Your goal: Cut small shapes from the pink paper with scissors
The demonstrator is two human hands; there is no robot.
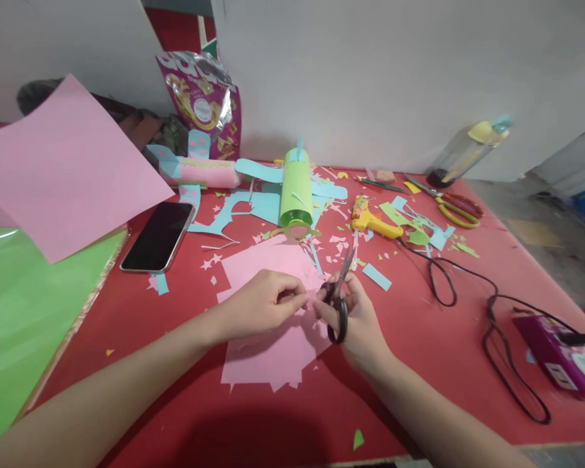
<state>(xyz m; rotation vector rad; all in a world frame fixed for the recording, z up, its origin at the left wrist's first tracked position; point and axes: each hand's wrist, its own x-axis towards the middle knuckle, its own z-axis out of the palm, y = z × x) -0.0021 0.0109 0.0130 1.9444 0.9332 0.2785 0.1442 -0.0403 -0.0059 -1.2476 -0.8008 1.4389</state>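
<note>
My left hand (268, 300) is closed in a pinch over the pink paper sheets (258, 364). Between its fingertips is what looks like a small piece of pink paper (311, 297), mostly hidden by the fingers. Almost touching it, my right hand (355, 318) holds a pair of black-handled scissors (342, 302), blades pointing up and away from me. The right thumb and forefinger reach toward the same small piece. Just beyond stands a green paper-covered cylinder (296, 188) with light blue paper strips on it, among pink, green and blue scraps.
A phone (158, 237) lies left, beside a large pink sheet (73, 175) and green sheet (39, 312). Behind are a pink paper roll (205, 172) and snack bag (209, 104). Rightward lie a yellow glue gun (375, 222), its cord, yellow-and-red-handled scissors (455, 209), a bottle (463, 153) and power strip (560, 354).
</note>
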